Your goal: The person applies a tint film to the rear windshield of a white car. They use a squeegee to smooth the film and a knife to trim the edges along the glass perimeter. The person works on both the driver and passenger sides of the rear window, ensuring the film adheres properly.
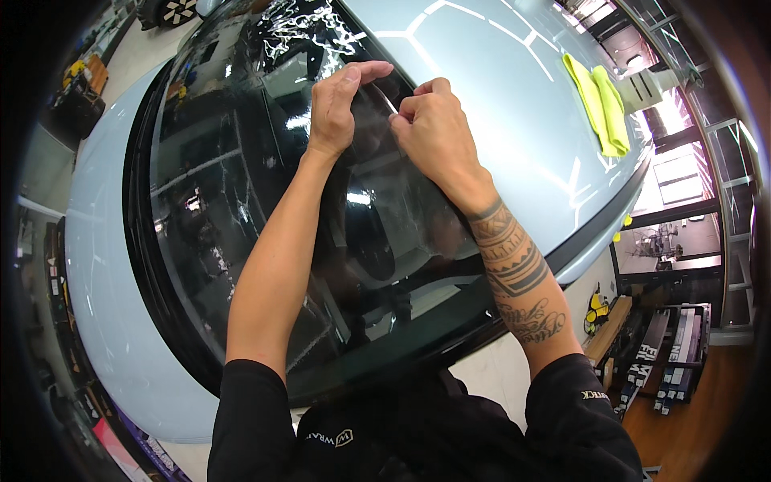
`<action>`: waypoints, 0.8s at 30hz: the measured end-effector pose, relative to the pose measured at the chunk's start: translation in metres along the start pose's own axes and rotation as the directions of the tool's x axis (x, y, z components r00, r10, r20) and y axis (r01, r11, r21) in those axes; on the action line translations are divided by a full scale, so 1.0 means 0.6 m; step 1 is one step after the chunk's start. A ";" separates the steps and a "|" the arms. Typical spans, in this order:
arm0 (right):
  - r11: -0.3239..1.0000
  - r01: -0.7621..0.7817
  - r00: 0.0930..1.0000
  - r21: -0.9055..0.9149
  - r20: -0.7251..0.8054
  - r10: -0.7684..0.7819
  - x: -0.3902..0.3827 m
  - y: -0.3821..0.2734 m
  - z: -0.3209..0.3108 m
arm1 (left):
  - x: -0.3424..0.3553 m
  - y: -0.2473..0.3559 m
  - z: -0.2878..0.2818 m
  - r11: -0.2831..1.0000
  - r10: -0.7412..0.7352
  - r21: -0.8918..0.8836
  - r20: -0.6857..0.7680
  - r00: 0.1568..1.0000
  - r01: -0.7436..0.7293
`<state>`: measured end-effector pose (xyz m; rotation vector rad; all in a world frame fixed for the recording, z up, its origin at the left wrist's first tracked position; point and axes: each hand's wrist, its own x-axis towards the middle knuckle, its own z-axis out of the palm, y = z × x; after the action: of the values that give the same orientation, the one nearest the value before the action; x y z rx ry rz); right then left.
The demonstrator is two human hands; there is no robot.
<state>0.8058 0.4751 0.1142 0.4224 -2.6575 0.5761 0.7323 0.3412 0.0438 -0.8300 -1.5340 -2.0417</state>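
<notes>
Both hands are over the dark windshield (361, 297) of a light blue car, close to its upper edge along the roof (498, 104). My left hand (333, 108) has its fingers stretched toward the roof edge and the thumb lying over them; nothing shows in it. My right hand (438, 128) is closed in a pinch beside the roof edge. A thin pale strip or edge shows at its fingertips, too small to name. Between the hands the glass has a hazy, film-like sheen. Wet-looking streaks and wrinkled reflections mark the glass further left and at the far end.
A yellow-green cloth (598, 108) lies on the roof at the right. The light blue hood (104, 241) stretches along the left, past the black cowl. Boxes of rolls (675, 357) stand on the wooden floor at the lower right. A car wheel (178, 11) shows at the far left.
</notes>
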 end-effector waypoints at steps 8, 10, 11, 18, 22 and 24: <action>1.000 0.002 1.000 -0.012 -0.015 -0.003 -0.111 0.002 -0.062 | -0.074 0.060 0.057 0.999 -0.046 0.012 0.128 0.991 0.045; 0.999 -0.050 0.999 0.012 0.003 0.050 -0.143 0.002 -0.079 | -0.095 0.080 0.075 0.999 -0.049 0.022 0.150 0.988 0.046; 0.998 -0.061 0.998 0.012 -0.001 0.061 -0.159 0.004 -0.088 | -0.105 0.090 0.086 0.999 -0.049 0.028 0.163 0.985 0.045; 0.986 -0.162 0.985 0.037 0.071 0.159 -0.255 0.020 -0.151 | -0.163 0.138 0.148 1.000 -0.004 -0.003 0.200 0.980 0.005; 0.983 -0.182 0.978 0.026 0.107 0.179 -0.299 0.024 -0.188 | -0.186 0.157 0.168 1.000 0.011 -0.028 0.274 0.962 -0.003; 0.967 -0.253 0.959 0.036 0.143 0.246 -0.315 0.021 -0.204 | -0.196 0.165 0.179 1.000 0.005 -0.023 0.282 0.960 0.002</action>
<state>1.0049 0.5796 0.1322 0.1445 -2.8557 0.7191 0.9039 0.4167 0.0510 -1.1727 -1.6575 -2.0100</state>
